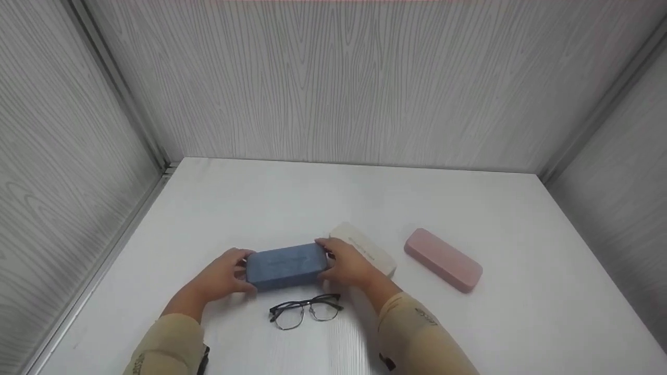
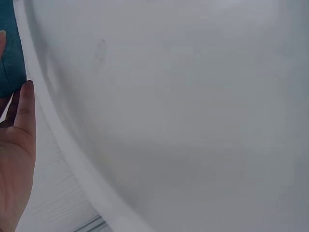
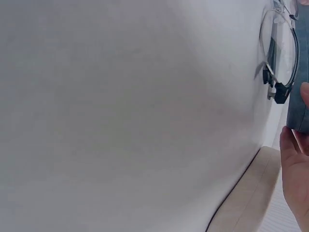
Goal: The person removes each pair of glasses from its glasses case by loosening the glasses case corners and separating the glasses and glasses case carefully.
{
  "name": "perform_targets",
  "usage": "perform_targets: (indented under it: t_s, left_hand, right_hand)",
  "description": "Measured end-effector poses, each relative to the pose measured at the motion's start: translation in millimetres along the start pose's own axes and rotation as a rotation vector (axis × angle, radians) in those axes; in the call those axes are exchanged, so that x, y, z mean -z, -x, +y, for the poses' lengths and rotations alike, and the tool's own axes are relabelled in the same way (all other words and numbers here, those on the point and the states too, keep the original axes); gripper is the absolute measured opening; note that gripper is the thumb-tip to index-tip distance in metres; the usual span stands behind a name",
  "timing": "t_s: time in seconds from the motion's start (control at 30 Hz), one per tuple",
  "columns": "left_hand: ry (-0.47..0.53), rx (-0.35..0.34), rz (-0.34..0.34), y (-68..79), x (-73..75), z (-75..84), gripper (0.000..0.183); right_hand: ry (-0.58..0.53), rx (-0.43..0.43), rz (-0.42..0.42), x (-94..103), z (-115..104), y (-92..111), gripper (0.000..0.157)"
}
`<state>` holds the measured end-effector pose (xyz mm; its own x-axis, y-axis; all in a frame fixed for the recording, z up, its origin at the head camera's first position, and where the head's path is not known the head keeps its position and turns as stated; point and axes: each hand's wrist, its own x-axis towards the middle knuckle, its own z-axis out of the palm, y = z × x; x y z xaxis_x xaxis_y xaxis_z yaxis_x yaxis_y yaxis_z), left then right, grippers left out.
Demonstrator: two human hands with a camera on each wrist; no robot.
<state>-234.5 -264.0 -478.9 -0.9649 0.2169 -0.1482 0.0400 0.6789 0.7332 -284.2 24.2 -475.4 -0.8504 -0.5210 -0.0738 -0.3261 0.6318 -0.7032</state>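
A blue glasses case (image 1: 286,265) lies closed between the two hands in the head view, its long side turned toward the person. At its left end the left hand (image 1: 225,274) grips it, thumb near the front edge and fingers at the back corner. The right hand (image 1: 350,263) holds the opposite end in the same way. Just in front of the case rests a pair of glasses (image 1: 306,310) with dark upper rims. In the left wrist view, fingertips touch the end of the blue case (image 2: 12,53). The right wrist view shows the glasses (image 3: 280,53) beside the case.
A cream glasses case (image 1: 372,250) lies behind the right hand, partly covered by it. Farther right is a pink glasses case (image 1: 443,259), set at a slant. The white table (image 1: 250,198) is bounded by grey wood-grain panels at the back and both sides.
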Motion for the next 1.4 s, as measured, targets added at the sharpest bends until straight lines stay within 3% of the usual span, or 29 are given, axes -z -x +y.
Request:
perform_targets:
  t_s: [0.1, 0.4, 0.7, 0.9, 1.17, 1.4]
  left_hand:
    - [0.014, -0.003, 0.022, -1.7, 9.2, 0.9, 0.078]
    - [0.08, 0.042, 0.094, -15.7, 23.0, 2.3, 0.084]
    - [0.096, 0.121, 0.097, -29.2, 14.8, 8.0, 0.082]
    - [0.072, 0.165, 0.075, -35.5, 8.8, 11.6, 0.082]
    - [0.054, 0.19, 0.064, -36.3, 6.4, 11.6, 0.084]
    - [0.026, 0.228, 0.058, -31.2, 7.9, 8.6, 0.084]
  right_hand:
    - [-0.032, 0.004, 0.028, 0.1, -5.3, -7.6, 0.077]
    - [-0.105, -0.103, 0.133, 1.1, -18.6, -29.7, 0.074]
    - [-0.127, -0.18, 0.191, 2.1, -18.9, -33.6, 0.068]
    - [-0.032, -0.26, 0.202, -1.8, -20.8, -33.3, 0.068]
    - [0.047, -0.298, 0.182, -9.5, -19.5, -33.2, 0.067]
    - [0.034, -0.32, 0.151, -16.6, -22.8, -34.4, 0.067]
